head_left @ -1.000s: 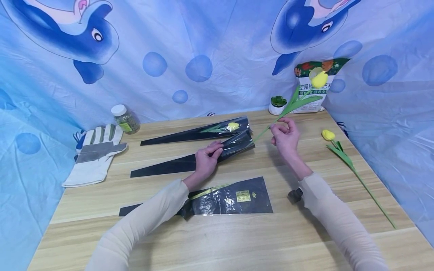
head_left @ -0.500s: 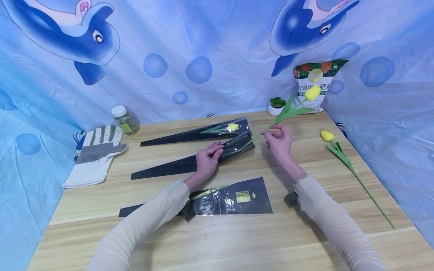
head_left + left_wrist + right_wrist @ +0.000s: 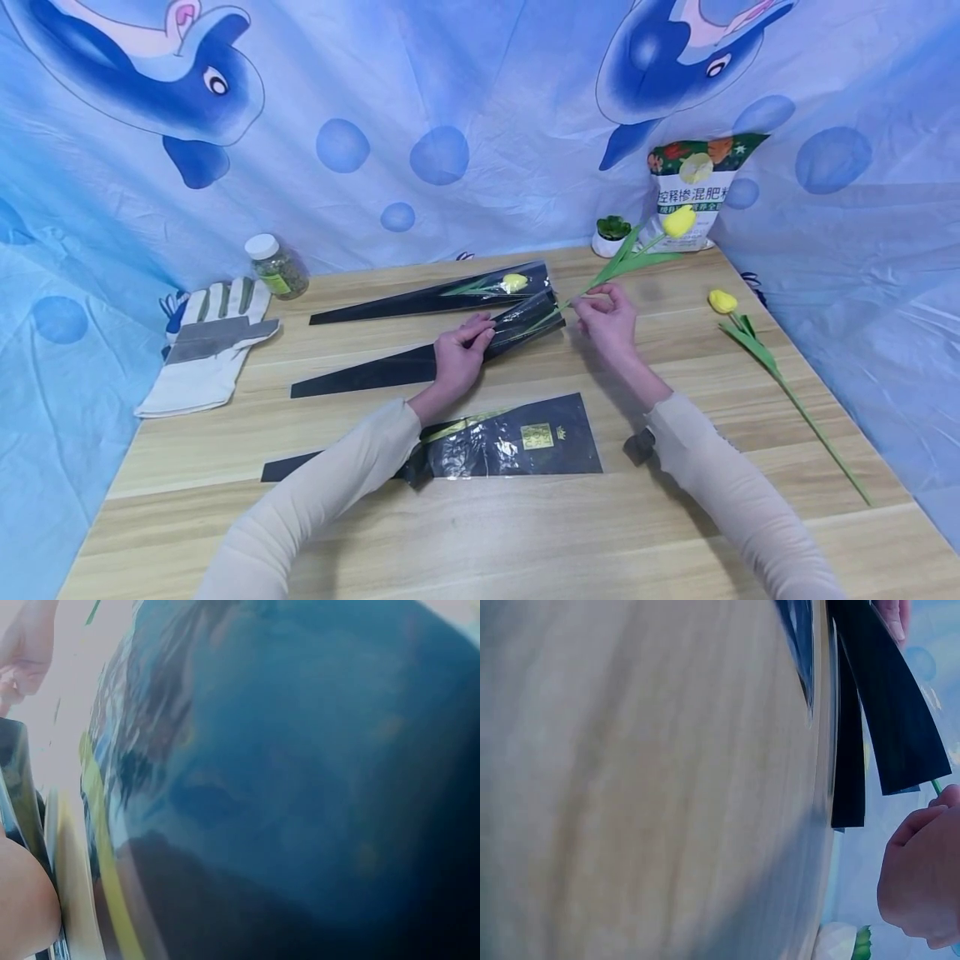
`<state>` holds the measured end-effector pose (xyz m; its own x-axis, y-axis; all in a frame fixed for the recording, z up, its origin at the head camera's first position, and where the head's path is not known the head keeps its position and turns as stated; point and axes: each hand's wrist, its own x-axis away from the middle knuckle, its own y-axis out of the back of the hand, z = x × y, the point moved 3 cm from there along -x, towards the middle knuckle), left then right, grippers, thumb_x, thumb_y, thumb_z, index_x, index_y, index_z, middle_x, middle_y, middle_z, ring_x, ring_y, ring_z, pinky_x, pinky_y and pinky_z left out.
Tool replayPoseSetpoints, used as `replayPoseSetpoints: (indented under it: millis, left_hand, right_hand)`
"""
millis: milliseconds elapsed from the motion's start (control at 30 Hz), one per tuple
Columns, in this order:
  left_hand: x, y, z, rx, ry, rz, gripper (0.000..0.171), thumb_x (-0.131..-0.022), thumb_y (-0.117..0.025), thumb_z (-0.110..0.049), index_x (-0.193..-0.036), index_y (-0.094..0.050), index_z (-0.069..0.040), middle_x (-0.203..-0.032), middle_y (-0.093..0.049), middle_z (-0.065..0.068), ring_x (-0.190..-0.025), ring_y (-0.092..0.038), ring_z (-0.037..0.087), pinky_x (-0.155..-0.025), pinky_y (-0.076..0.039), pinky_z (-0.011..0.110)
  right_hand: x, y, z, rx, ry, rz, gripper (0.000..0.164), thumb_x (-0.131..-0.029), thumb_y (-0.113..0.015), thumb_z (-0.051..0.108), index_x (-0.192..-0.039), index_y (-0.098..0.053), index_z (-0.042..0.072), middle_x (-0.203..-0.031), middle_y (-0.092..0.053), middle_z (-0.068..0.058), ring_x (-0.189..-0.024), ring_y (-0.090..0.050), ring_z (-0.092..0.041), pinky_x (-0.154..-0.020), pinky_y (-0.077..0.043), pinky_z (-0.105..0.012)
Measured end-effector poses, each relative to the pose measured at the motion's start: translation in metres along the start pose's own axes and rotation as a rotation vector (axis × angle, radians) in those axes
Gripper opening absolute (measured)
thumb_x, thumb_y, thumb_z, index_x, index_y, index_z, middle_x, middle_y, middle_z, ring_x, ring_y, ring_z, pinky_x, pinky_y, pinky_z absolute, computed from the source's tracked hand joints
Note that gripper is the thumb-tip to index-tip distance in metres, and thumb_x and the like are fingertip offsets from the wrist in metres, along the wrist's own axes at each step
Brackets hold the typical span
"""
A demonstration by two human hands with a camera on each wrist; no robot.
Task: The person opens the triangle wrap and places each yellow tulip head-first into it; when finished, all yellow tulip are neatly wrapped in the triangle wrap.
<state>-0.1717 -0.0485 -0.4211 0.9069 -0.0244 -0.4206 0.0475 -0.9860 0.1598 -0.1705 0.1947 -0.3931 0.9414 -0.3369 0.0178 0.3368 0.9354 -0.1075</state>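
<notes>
A yellow tulip (image 3: 678, 222) on a green stem is pinched between the thumb and fingers of my right hand (image 3: 611, 321). The lower stem lies inside the mouth of a black flower sleeve (image 3: 360, 372) with a clear front. My left hand (image 3: 457, 358) grips that sleeve by its upper part, its wide end lifted. Behind it lies another black sleeve (image 3: 375, 308) with a yellow tulip (image 3: 514, 283) inside. A flat black sleeve (image 3: 495, 446) with gold print lies nearer, partly under the left forearm. In the right wrist view, the right hand (image 3: 922, 870) is just beyond the held sleeve's mouth (image 3: 900, 735).
A loose yellow tulip (image 3: 776, 367) lies along the table's right side. Toward the back right stand a small potted succulent (image 3: 611, 236) and a fertilizer bag (image 3: 686, 187). On the left are a lidded jar (image 3: 277, 267) and a white-and-grey glove (image 3: 213, 342).
My right hand has moved left and slightly down, sliding the tulip's stem deeper into the sleeve. The flower head has come lower. My left hand stays in place on the sleeve.
</notes>
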Motion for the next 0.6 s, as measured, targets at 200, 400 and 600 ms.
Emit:
replayPoseSetpoints:
  millis: [200, 400, 600]
  left_hand:
    - [0.002, 0.0, -0.02, 0.049, 0.006, -0.015, 0.012, -0.085, -0.067, 0.017, -0.097, -0.069, 0.019, -0.111, -0.063, 0.037, -0.116, -0.057, 0.051, -0.106, -0.039, 0.057]
    - [0.0, -0.001, 0.007, 0.1, 0.074, -0.049, 0.013, -0.088, -0.07, 0.009, -0.1, -0.074, 0.011, -0.117, -0.066, 0.026, -0.12, -0.06, 0.038, -0.106, -0.043, 0.045]
    - [0.0, 0.0, 0.007, 0.113, 0.103, -0.049, 0.012, -0.089, -0.071, 0.006, -0.101, -0.075, 0.008, -0.118, -0.068, 0.02, -0.121, -0.061, 0.029, -0.105, -0.044, 0.032]
  right_hand:
    - [0.002, -0.002, 0.0, 0.016, -0.011, 0.012, 0.023, -0.09, -0.069, -0.004, -0.105, -0.054, 0.005, -0.087, -0.075, -0.009, -0.052, -0.058, -0.009, -0.047, -0.046, -0.019]
    - [0.002, -0.004, 0.0, 0.032, -0.009, 0.019, 0.023, -0.09, -0.068, -0.004, -0.106, -0.054, 0.005, -0.081, -0.073, 0.001, -0.053, -0.058, -0.008, -0.049, -0.047, -0.019]
    - [0.003, -0.006, 0.0, 0.02, -0.015, 0.021, 0.027, -0.089, -0.068, -0.005, -0.11, -0.053, 0.005, -0.081, -0.072, 0.003, -0.054, -0.057, -0.01, -0.048, -0.046, -0.019]
